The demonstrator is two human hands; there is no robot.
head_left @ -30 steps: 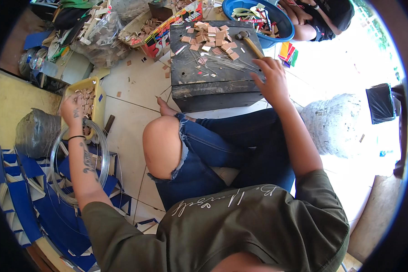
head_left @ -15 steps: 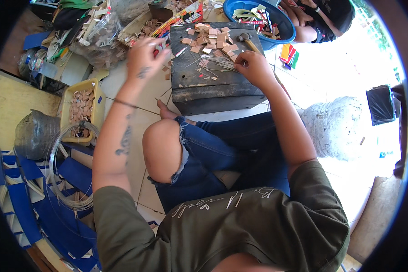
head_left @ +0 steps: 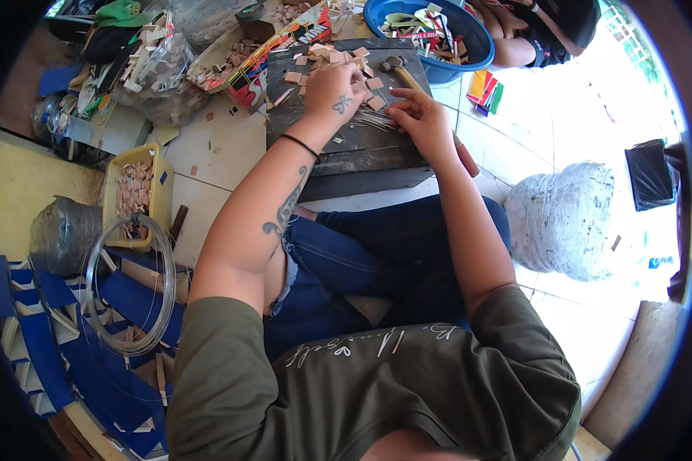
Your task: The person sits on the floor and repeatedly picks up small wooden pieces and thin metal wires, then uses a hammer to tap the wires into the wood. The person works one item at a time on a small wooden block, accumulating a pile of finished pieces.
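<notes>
My left hand (head_left: 335, 91) is over a pile of small square wooden tiles (head_left: 374, 102) on a dark, worn wooden block (head_left: 346, 165). Its fingers curl down at the pile; whatever they grip is hidden. To its right, my right hand (head_left: 424, 121) has thumb and forefinger apart, beside a bundle of thin pale sticks or wires (head_left: 375, 121) on the block. Just beyond that hand lies a hammer (head_left: 396, 64) with a wooden handle. A tool with a reddish-brown handle (head_left: 466, 160) sticks out past the block's right side, partly behind my right wrist.
A blue basin (head_left: 480, 69) of scraps stands behind the block. At left are a yellow basket (head_left: 161, 192) of tiles, a coil of clear line (head_left: 92, 288) and blue pieces (head_left: 42, 346). A wrapped bundle (head_left: 561, 219) stands right. Another person's leg (head_left: 511, 52) is at far right.
My left hand has swung right, from beside the block to the tile pile. My right hand's pinched thumb and forefinger have parted beside the sticks. The view has shifted slightly.
</notes>
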